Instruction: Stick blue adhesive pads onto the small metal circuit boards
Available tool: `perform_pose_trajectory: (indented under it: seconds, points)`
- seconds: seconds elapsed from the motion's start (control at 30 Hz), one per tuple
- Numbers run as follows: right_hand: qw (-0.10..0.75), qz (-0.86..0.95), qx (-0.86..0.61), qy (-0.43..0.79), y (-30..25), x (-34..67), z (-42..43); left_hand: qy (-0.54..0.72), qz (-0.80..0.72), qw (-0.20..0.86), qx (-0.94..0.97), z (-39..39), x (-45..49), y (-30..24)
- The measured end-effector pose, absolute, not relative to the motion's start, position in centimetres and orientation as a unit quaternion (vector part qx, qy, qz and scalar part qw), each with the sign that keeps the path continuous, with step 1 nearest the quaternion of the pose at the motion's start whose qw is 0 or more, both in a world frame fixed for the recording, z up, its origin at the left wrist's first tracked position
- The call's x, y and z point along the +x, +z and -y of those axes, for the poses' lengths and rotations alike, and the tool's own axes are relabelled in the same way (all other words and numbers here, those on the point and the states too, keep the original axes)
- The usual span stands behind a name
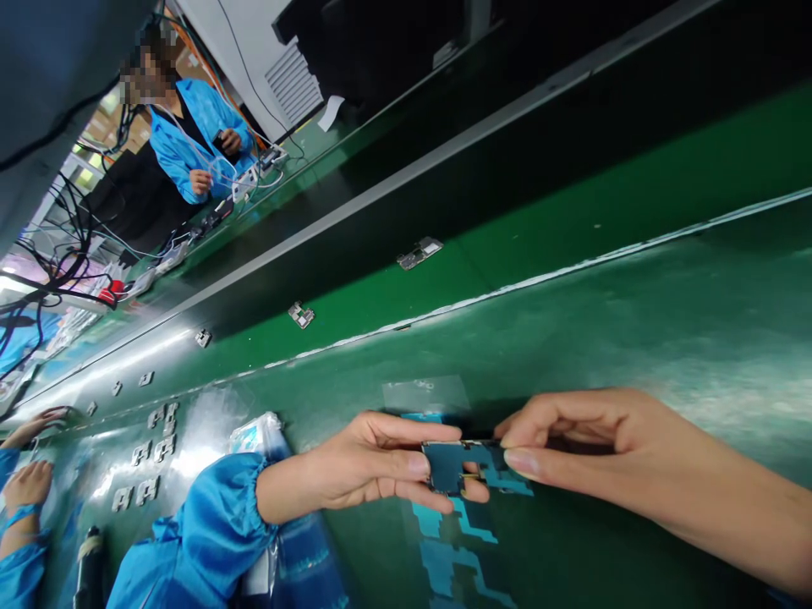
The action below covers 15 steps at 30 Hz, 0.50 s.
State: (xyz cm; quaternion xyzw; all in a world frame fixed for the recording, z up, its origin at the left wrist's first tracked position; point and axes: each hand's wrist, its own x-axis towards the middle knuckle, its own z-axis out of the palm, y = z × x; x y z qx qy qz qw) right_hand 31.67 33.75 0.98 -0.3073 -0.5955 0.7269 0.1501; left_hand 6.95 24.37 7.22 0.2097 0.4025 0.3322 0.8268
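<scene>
A circuit board [452, 467] is pinched by the clenched grips of the left hand [374, 465] and right hand [584, 448] above the tabletop [634, 330], and could drop if either pinch slackens.

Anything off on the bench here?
One loose circuit board on the green bench mat looks out of place: it lies alone at an angle, unlike the tidy rows of boards further along.

the scene is brightly lit from above, and white glare [130, 355] is spread along the green bench [634, 330] toward the left. a dark shadow is cast beside the circuit board [453, 465]. the edges are bent by wide-lens distortion, and the far corner is slightly blurred.
</scene>
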Motion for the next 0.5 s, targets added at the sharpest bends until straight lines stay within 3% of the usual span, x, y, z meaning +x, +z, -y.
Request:
perform_pose_trajectory:
  seconds: [0.5]
  points:
    - [0.142, 0.596, -0.3, 0.731, 1.7, 31.6, -33.9, 0.343, -0.379, 0.832, 0.216, -24.4, 7.1, 6.9]
